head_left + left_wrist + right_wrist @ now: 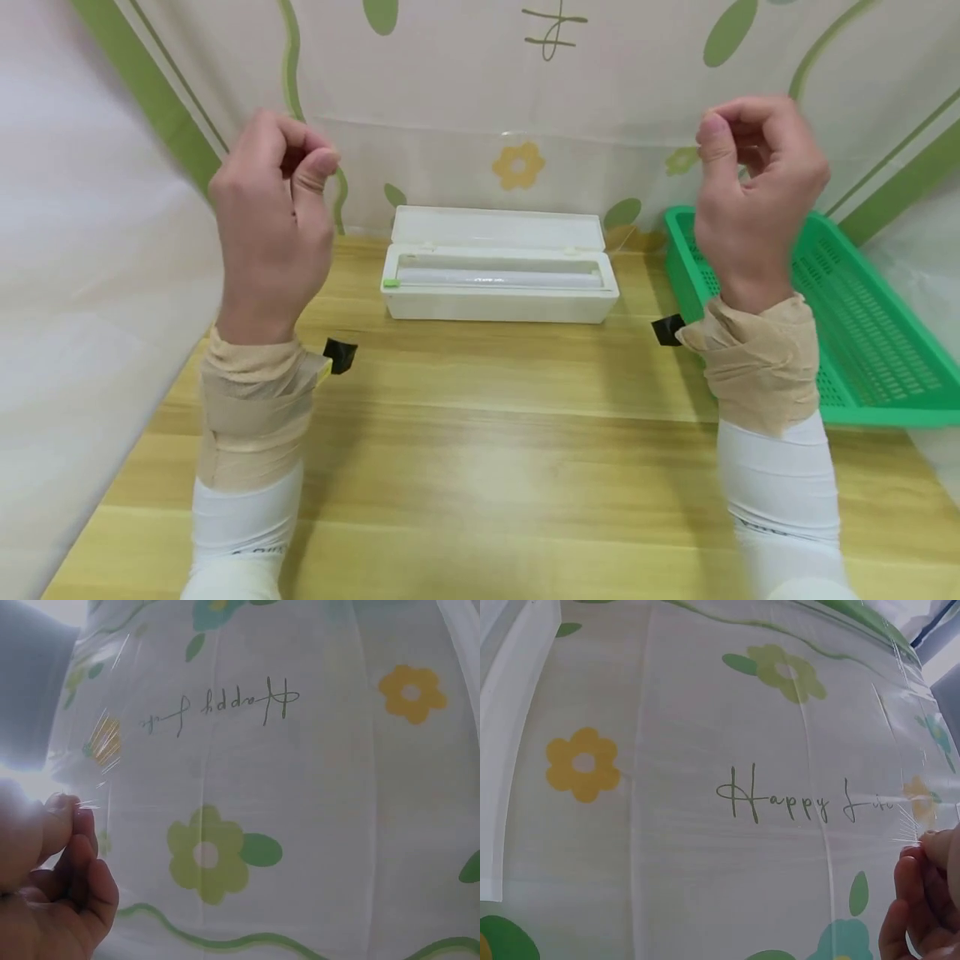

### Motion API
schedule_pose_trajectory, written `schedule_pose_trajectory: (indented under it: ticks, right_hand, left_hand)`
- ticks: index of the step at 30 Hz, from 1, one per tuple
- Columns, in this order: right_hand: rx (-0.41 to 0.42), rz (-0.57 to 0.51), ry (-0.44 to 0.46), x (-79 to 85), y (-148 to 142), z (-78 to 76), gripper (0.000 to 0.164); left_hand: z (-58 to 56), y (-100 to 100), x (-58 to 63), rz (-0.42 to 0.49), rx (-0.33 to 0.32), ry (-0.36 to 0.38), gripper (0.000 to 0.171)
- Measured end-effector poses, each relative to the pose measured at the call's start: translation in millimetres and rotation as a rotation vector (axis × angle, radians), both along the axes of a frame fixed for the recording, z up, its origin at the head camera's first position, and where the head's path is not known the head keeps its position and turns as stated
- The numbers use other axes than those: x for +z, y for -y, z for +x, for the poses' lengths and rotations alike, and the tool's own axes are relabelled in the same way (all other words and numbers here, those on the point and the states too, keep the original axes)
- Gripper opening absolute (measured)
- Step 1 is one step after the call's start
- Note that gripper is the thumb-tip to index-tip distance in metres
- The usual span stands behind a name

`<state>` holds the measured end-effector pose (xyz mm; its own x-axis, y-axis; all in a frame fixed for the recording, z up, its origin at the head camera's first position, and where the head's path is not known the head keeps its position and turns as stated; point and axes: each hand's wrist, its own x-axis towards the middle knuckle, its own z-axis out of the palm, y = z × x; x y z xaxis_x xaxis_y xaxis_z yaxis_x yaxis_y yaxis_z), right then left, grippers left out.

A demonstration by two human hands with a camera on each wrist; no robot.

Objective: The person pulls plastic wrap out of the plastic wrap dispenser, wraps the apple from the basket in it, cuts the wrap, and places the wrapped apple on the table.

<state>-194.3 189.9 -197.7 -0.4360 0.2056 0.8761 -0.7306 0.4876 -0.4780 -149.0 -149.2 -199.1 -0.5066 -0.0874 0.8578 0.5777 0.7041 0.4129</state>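
Observation:
My left hand (273, 221) is raised on the left, thumb and fingertips pinching a sheet of clear cling film (88, 805). Up on the right, my right hand (757, 187) pinches the film too, and fine creases fan out from its fingertips in the right wrist view. The film is so transparent that its lower extent cannot be made out. Between and below the hands, a white cling film box (498, 307) stands on the table with its lid (497, 229) tipped back. A roll of film (495, 277) lies inside, and a small green slider (391, 283) sits at the box's left end.
A green perforated basket (885, 333) stands at the right, partly behind my right forearm. The wood-grain table (495, 467) reaches back to a flower-printed curtain (450, 92). White sheeting (90, 292) hangs along the left side.

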Motion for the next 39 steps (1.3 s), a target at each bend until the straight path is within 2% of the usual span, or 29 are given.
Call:
schedule_pose_trajectory:
  ticks: [5, 10, 15, 20, 25, 29, 34, 39]
  right_hand:
    - [0.08, -0.003, 0.005, -3.5, -4, 18.0, 0.018]
    - [0.128, -0.022, 0.008, -14.8, -14, 35.5, 0.014]
    - [0.151, 0.047, -0.003, -27.2, -27, 52.9, 0.01]
    - [0.306, 0.168, -0.029, -39.6, -45, 70.8, 0.006]
    - [0.489, 0.274, -0.007, -51.3, -55, 88.4, 0.005]
    - [0.606, 0.336, 0.003, -64.6, -57, 98.7, 0.006]
    - [0.583, 0.447, 0.007, -81.9, -60, 111.5, 0.01]
    - [0.622, 0.494, -0.014, -97.2, -63, 120.7, 0.007]
  left_hand:
    - [18.4, 4, -9.3, -0.041, -0.031, 0.004, 0.023]
    - [38.4, 7, -19.3, -0.086, -0.096, 0.005, 0.017]
    - [60.0, 9, -30.3, -0.141, -0.189, 0.009, 0.025]
    - [78.4, 8, -39.0, -0.22, -0.314, 0.011, 0.035]
    - [95.0, 10, -47.8, -0.321, -0.431, 0.055, 0.03]
    - [102.8, 16, -59.3, -0.391, -0.47, 0.067, 0.023]
    - [106.9, 25, -74.8, -0.45, -0.509, 0.095, 0.015]
    - [109.9, 31, -92.8, -0.501, -0.588, 0.167, 0.009]
